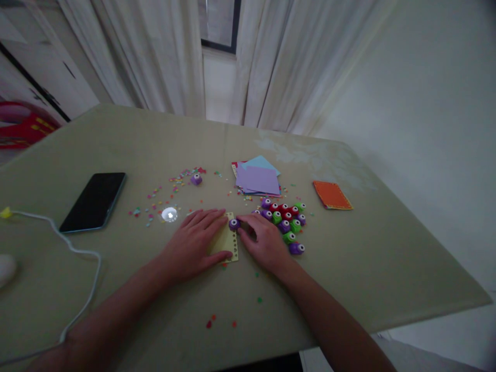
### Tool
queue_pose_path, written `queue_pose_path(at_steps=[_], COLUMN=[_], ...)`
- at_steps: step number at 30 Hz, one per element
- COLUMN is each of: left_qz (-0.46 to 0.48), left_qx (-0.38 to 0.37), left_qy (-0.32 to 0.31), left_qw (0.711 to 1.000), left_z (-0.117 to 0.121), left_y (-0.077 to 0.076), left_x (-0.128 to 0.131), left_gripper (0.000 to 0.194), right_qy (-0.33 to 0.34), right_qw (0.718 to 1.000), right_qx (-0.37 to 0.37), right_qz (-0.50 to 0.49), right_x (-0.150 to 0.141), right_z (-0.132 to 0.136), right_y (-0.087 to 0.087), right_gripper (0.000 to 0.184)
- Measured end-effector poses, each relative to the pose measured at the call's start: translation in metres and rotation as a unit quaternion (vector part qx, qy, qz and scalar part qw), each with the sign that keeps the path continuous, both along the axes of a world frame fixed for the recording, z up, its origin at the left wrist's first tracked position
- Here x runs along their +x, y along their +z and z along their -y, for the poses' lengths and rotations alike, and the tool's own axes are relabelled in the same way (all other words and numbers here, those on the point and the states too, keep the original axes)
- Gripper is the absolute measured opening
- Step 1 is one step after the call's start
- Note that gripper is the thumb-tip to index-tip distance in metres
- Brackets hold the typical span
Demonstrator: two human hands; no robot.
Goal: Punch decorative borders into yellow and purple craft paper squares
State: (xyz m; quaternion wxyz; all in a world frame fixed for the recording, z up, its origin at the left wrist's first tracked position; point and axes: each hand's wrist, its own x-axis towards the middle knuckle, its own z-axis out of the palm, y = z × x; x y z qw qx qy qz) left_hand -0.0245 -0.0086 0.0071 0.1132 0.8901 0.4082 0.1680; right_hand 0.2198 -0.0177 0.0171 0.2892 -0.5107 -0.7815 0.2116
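- At ten o'clock from the yellow card, off the desk, a red object, too cropped to name.
- Around nine, a white cable and a dark tablet, set well aside from the handwork.
- Toward eleven, scattered confetti and a lone purple piece.
- At twelve, beyond the desk, pale curtains around a narrow window.
- Left hand palm down, fingers spread over the yellow card, likely to stop it slipping.
- Along the card's right edge, a row of small cut-outs; at its top, a purple punch.
- Right hand with thumb and forefinger closed on that punch, probably to steady it.
- At one, stacked paper cards, lilac and blue uppermost.
- Between two and three, clustered eye-topped punches, close by the right hand, probably for easy reach.
- Near two, an orange card, apart; beyond, a plain wall.
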Motion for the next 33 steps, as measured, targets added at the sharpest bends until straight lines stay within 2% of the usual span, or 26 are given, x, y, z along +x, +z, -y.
queue_pose_path(at_steps=[33], left_qz=[0.010], left_qx=[0.003], left_qy=[0.001], left_qw=[1.000], left_z=[-0.0001], left_y=[-0.0007], left_x=[-0.0005], left_gripper=[0.069], right_qy=[0.006], right_qw=[1.000], right_qx=[0.000], right_qz=[-0.004], right_x=[0.0008], right_z=[0.0005], right_y=[0.0022], right_gripper=[0.025])
